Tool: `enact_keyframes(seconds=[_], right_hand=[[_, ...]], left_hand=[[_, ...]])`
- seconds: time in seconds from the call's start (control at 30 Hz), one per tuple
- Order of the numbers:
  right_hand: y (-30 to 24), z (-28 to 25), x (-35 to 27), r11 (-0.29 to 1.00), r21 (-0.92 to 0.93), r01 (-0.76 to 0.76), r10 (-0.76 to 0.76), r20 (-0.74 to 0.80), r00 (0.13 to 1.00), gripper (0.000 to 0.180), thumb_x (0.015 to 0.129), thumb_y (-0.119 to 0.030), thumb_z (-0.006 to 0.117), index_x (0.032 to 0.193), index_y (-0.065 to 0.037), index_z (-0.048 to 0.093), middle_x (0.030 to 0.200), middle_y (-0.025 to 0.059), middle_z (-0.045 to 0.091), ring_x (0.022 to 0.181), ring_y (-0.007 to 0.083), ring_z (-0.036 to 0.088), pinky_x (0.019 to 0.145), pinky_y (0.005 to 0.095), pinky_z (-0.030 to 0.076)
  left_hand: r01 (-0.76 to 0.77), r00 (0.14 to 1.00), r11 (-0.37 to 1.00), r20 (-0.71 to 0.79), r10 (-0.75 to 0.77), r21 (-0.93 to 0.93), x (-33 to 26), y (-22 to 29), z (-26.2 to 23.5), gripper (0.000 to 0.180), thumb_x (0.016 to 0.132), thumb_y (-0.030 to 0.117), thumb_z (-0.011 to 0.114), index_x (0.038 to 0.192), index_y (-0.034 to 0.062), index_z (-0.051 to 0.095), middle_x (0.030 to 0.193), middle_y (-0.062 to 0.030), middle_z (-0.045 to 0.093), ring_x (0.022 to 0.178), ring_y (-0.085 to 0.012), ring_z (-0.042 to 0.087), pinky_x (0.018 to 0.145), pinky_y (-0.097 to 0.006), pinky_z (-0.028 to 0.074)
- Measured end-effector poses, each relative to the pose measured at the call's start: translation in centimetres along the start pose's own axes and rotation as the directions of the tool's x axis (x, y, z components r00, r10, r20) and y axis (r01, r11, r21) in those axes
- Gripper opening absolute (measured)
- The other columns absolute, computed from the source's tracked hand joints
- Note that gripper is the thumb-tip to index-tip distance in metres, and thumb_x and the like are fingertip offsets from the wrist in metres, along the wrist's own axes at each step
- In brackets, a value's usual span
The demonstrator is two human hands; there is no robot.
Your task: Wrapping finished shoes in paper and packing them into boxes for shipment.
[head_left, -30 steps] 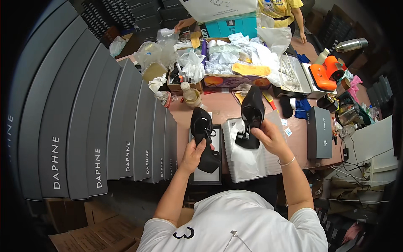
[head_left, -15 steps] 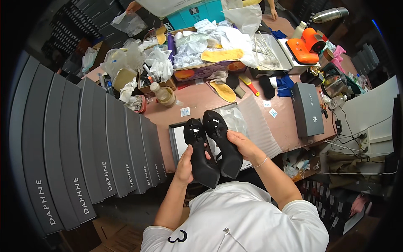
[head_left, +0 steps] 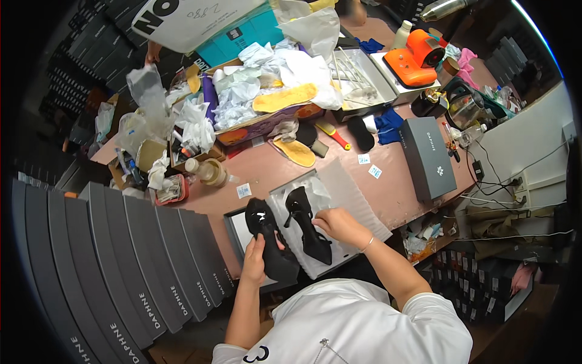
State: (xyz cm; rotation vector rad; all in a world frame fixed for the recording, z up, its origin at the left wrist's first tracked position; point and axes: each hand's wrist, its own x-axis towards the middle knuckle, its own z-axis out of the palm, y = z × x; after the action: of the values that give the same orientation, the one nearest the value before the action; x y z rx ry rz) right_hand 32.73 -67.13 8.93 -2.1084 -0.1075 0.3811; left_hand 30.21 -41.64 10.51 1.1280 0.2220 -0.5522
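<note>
A black high-heeled shoe (head_left: 260,227), its glossy patch and dark sole turned upward, rests in my left hand (head_left: 254,261), whose fingers wrap its side. To its right, a second black shoe (head_left: 310,239) lies on white foam sheeting over the open shoe box (head_left: 229,219), its pointed toe toward me and thin straps showing. My right hand (head_left: 344,228) comes in from the right with curled fingertips pinched at this shoe's edge; what exactly they grip is partly hidden. White foam wrap (head_left: 357,209) spreads out beyond the box on the right.
Grey shoe boxes (head_left: 130,261) stand in a row on the left. A closed grey box (head_left: 429,159) sits at the right. Behind are a carton of crumpled paper (head_left: 267,124), yellow insoles (head_left: 294,151), a glass bottle (head_left: 209,171) and an orange device (head_left: 417,60). Another person's hand (head_left: 153,53) shows behind.
Both shoes were held up side by side. The right one has been turned over and lowered onto the foam; my left hand still holds the other. The view has shifted.
</note>
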Motion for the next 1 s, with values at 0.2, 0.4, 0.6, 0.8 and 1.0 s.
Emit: enact_keyframes(seconds=[0.2, 0.4, 0.6, 0.8, 1.0], right_hand=[[2.8, -11.1, 7.2, 0.999, -0.009, 0.051, -0.05, -0.471, 0.881, 0.015, 0.086, -0.011, 0.06, 0.089, 0.003, 0.064, 0.075, 0.0178, 0.064, 0.068, 0.0295, 0.064, 0.063, 0.0345, 0.048], [15.9, -14.9, 14.4, 0.856, -0.405, -0.32, -0.032, -0.661, 0.75, 0.04, 0.076, -0.022, 0.074, 0.106, -0.006, 0.054, 0.105, 0.0151, 0.057, 0.1, 0.0349, 0.055, 0.08, 0.0451, 0.046], [19.7, -12.6, 15.7, 0.86, -0.408, -0.307, -0.065, -0.684, 0.726, 0.041, 0.076, -0.011, 0.066, 0.113, -0.006, 0.049, 0.118, 0.0132, 0.053, 0.111, 0.0349, 0.05, 0.091, 0.0469, 0.037], [8.5, -8.9, 15.9, 0.845, -0.497, 0.199, -0.4, -0.338, 0.852, 0.054, 0.077, -0.008, 0.057, 0.13, -0.011, 0.05, 0.135, 0.0193, 0.042, 0.117, 0.0363, 0.048, 0.095, 0.0438, 0.04], [12.3, -7.0, 20.9, 0.689, -0.701, 0.182, -0.402, -0.16, 0.902, 0.04, 0.084, -0.02, 0.063, 0.122, -0.012, 0.058, 0.125, 0.0184, 0.051, 0.107, 0.0342, 0.052, 0.086, 0.0429, 0.046]], left_hand=[[0.071, 0.993, 0.996, -0.096, -0.066, 0.051, 1.0, -0.2, -1.5, 0.03, 0.1, 0.024, 0.044, 0.119, 0.0012, 0.05, 0.086, -0.0101, 0.063, 0.077, -0.0164, 0.064, 0.068, -0.03, 0.057], [0.082, 0.99, 0.992, -0.121, -0.07, 0.096, 2.0, -1.2, 0.4, 0.03, 0.096, 0.025, 0.056, 0.116, 0.0025, 0.053, 0.088, -0.0085, 0.063, 0.081, -0.0143, 0.061, 0.074, -0.028, 0.051], [0.159, 0.981, 0.983, -0.131, -0.146, 0.092, 3.2, -2.9, -0.1, 0.031, 0.094, 0.022, 0.057, 0.116, 0.0007, 0.053, 0.088, -0.0083, 0.063, 0.084, -0.0154, 0.061, 0.078, -0.03, 0.052], [0.135, 0.977, 0.989, -0.16, -0.143, -0.06, 4.5, -1.5, 0.9, 0.02, 0.092, 0.011, 0.056, 0.107, -0.0018, 0.052, 0.094, -0.0139, 0.064, 0.084, -0.0227, 0.066, 0.077, -0.037, 0.056], [-0.025, 0.994, 0.973, -0.093, 0.048, 0.228, 3.6, 0.3, 2.4, 0.027, 0.09, 0.008, 0.062, 0.111, 0.0011, 0.047, 0.09, -0.0094, 0.062, 0.08, -0.018, 0.065, 0.076, -0.034, 0.055]])
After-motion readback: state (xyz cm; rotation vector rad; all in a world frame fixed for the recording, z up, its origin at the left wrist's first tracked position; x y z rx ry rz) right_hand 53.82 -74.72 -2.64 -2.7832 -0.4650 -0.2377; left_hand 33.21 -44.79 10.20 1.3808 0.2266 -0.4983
